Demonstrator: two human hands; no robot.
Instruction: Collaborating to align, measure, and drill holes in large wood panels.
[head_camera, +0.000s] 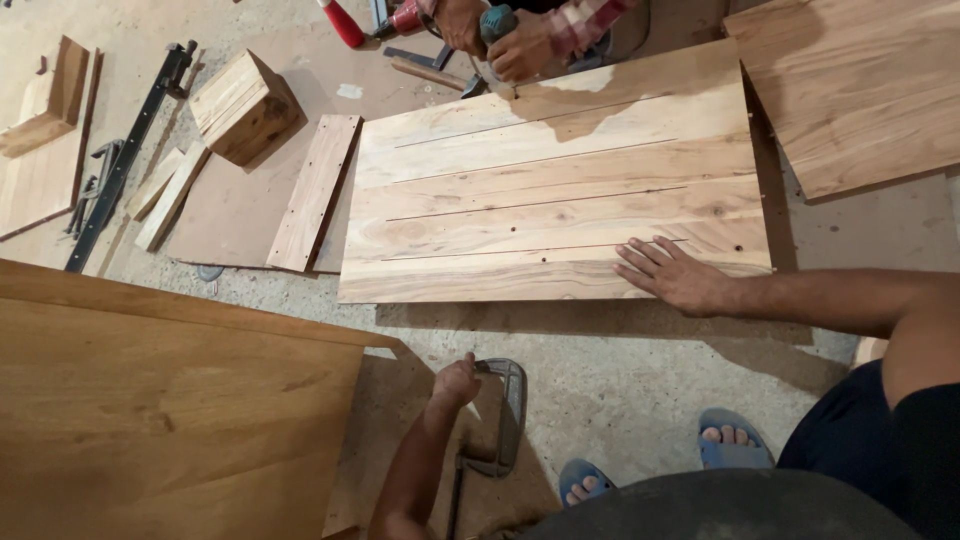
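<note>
That metal C-clamp (500, 420) on the concrete floor (620, 370) at 6 o'clock looks heavy and rigid, left hand (455, 383) closed round its frame, right hand (675, 275) open, flat on the plank panel (540, 200) at 1 o'clock.

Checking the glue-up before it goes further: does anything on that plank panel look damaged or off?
Yes. The plank panel under the right hand shows dark open lines along several joints and small dark spots. The left hand grips a metal clamp.
</note>
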